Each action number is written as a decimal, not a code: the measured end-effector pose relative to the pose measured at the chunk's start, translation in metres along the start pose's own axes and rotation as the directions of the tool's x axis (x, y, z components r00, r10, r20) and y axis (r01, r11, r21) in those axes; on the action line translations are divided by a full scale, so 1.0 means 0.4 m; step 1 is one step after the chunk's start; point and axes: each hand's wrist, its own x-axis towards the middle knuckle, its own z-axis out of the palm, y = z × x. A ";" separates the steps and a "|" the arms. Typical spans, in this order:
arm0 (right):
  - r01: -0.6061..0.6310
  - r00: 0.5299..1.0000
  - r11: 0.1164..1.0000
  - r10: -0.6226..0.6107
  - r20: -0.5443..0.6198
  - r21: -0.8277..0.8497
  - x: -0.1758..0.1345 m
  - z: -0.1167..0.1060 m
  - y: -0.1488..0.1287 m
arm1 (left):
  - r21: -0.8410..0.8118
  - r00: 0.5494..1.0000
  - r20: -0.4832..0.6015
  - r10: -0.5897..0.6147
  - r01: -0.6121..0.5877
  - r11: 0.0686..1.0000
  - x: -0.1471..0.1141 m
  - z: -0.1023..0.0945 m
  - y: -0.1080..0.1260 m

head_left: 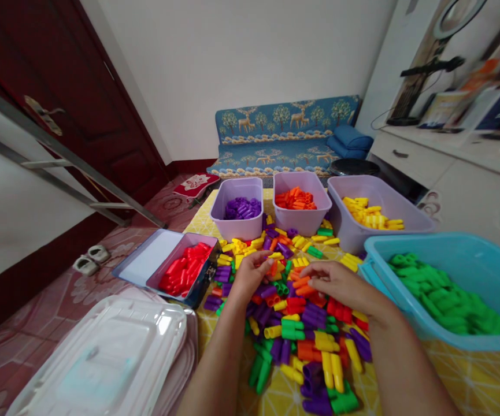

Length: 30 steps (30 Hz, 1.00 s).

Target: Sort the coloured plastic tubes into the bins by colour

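A mixed heap of bullet-shaped plastic building blocks [293, 326] in yellow, purple, green, red and orange spreads over the table. Above its far middle, my left hand [252, 277] has its fingers pinched on an orange building block [273, 267]. My right hand [339, 284] is just to the right, its fingers curled against several orange building blocks [302, 285]. Sorted pieces fill the containers around the heap: purple in a lilac bin [215, 211], orange in a second lilac bin [302, 218], yellow in a third lilac bin [399, 199].
At right stands a turquoise tub [427, 240] of green blocks. An open box [154, 277] of red blocks is at left, with stacked clear lids [145, 335] nearer me. Beyond are a blue patterned sofa [276, 153], a metal ladder [67, 156] and a white cabinet [462, 190].
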 end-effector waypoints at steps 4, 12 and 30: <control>0.139 0.939 0.958 -0.047 -0.342 0.251 0.018 0.008 -0.015 | 0.004 1.000 0.000 0.014 -0.014 1.000 0.005 -0.002 -0.006; 0.254 0.875 0.873 -0.024 -0.483 0.417 0.063 0.059 -0.011 | -0.081 0.998 0.060 0.018 -0.013 0.997 0.005 -0.001 -0.012; 0.101 0.960 0.981 -0.052 -0.274 0.165 0.080 0.124 0.022 | -0.222 0.984 0.172 -0.045 0.083 0.971 -0.007 0.002 0.010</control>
